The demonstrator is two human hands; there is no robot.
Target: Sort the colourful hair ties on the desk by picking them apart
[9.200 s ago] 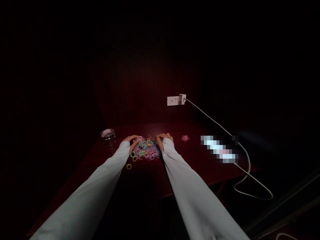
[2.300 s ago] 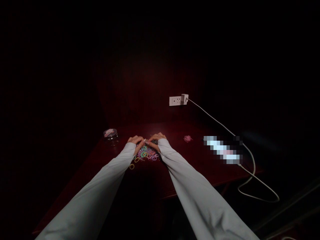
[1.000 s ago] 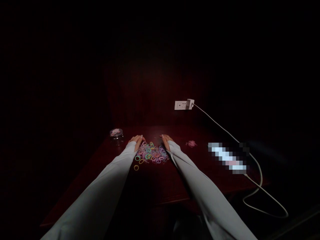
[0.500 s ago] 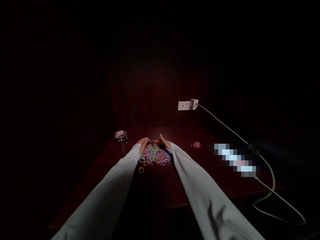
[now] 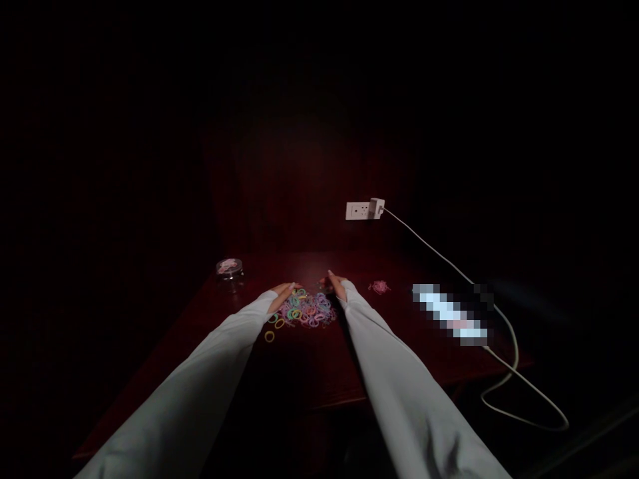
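Note:
A heap of small coloured hair ties (image 5: 309,311) lies on the dark red table, in purple, pink, green and yellow. My left hand (image 5: 284,293) rests at the heap's left and far side, fingers stretched out over its edge. Across from it, my right hand (image 5: 336,285) is at the far right edge of the heap, thumb raised and fingers extended, partly in shadow. Neither hand shows a hair tie in its grip. A loose yellow hair tie (image 5: 269,336) lies apart, nearer to me on the left.
A clear lidded jar (image 5: 229,271) stands at the back left. A small pink heap (image 5: 380,287) lies right of my right hand. Further right is a pixelated bright device (image 5: 449,314) with a white cable (image 5: 434,247) running to a wall socket (image 5: 357,211).
My hands have moved apart; the right hand has drawn away from the left, and the heap between them looks more open. The whole view has shifted slightly.

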